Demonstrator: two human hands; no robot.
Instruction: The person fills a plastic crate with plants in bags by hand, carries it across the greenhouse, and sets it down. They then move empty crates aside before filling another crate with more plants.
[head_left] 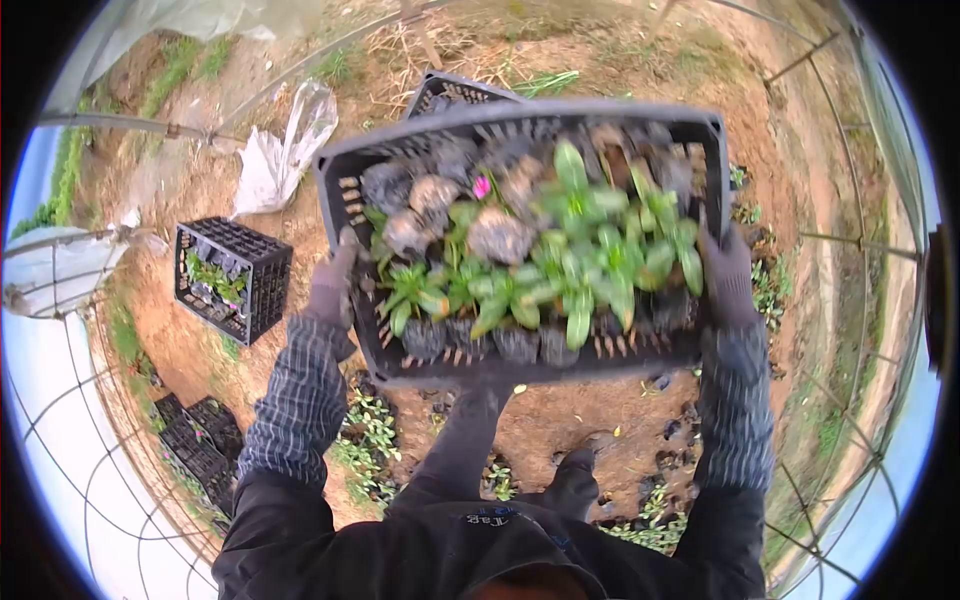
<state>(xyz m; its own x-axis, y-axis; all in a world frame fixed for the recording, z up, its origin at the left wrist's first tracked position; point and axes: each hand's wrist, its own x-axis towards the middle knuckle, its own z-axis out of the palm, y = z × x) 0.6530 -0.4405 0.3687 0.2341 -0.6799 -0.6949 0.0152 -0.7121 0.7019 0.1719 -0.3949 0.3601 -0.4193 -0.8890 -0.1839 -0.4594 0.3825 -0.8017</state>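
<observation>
Both my hands hold up a black plastic crate, tilted so that its inside faces me. My gloved left hand grips its left end, and my gloved right hand grips the right end. Inside lie several green seedlings with dark root balls, some in black bags. One pink flower shows among them. The fingers of both hands are partly hidden by the crate's ends.
Behind the held crate, another black crate stands on the soil. A tipped crate with plants is at left, beside white plastic sheeting. More crates lie lower left. Seedlings cover ground near my legs. Metal frame bars run around.
</observation>
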